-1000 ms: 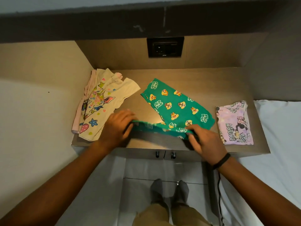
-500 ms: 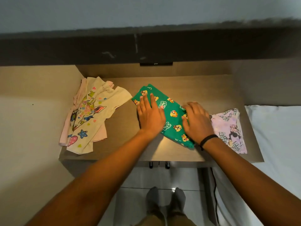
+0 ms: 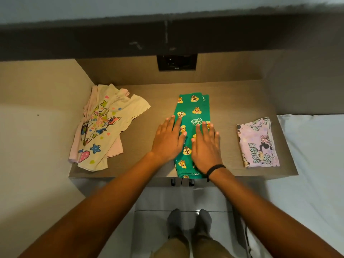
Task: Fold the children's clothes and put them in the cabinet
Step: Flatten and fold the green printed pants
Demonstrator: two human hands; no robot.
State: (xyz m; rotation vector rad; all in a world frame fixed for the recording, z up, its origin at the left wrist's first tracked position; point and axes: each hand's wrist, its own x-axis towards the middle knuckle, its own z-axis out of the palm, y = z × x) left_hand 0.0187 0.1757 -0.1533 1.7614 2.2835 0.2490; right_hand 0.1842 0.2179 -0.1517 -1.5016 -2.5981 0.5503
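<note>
On green garment (image 3: pixel 193 116), now straightened: flat palms.

Left hand (image 3: pixel 168 139) flat, fingers spread, right hand (image 3: pixel 205 146) flat beside it, palms down

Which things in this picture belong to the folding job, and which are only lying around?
Belong to the job:
- green garment, under left hand and right hand, both flat on it
- cream and pink clothes, unfolded
- folded lilac garment
- countertop

Only lying around:
- wall socket
- white bed sheet
- black wristband
</note>
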